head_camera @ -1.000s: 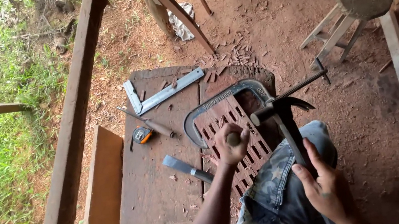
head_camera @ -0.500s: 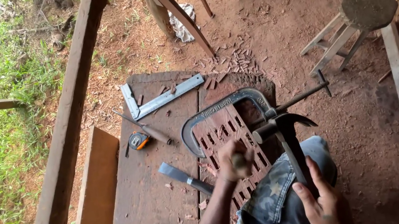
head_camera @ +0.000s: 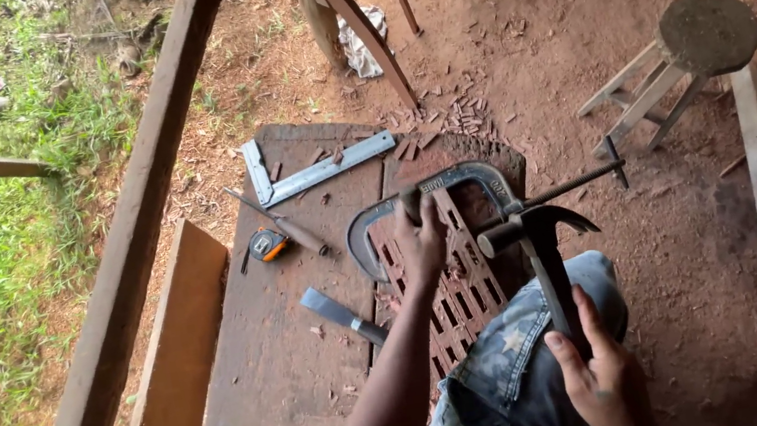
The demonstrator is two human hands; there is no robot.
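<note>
1. The main thing here is a carved wooden panel [head_camera: 458, 297], reddish-brown, with rows of small rectangular slots cut clean through it like a grille. It lies flat at the right edge of the surface [head_camera: 277, 401], just in front of the person's knee in patchy blue jeans [head_camera: 517, 384].
2. A big grey metal clamp [head_camera: 455, 186] arches over the far end of the panel; its screw bar [head_camera: 576, 182] sticks out to the right, past the surface edge and over the dirt floor [head_camera: 666, 238].
3. The left hand [head_camera: 421, 242] is curled around a small tool standing on the panel, right below the clamp's arch. Can't tell what tool exactly, the fingers cover it.
4. The right hand [head_camera: 602, 380] is wrapped around the handle of a claw hammer [head_camera: 534, 234], whose head hangs just right of the left hand, a little above the panel.
5. Other stuff on the surface, all well left of the panel: a chisel [head_camera: 344, 312], a tape measure [head_camera: 267, 244], a thin tool with a wooden handle [head_camera: 284, 226] and a metal square [head_camera: 311, 171].
6. Room-wise: the left half of the surface is mostly bare. A plank [head_camera: 172, 377] lies along its left edge, and a slanted beam [head_camera: 140, 241] beyond that. A stool [head_camera: 692, 52] stands off to the right, well apart.
</note>
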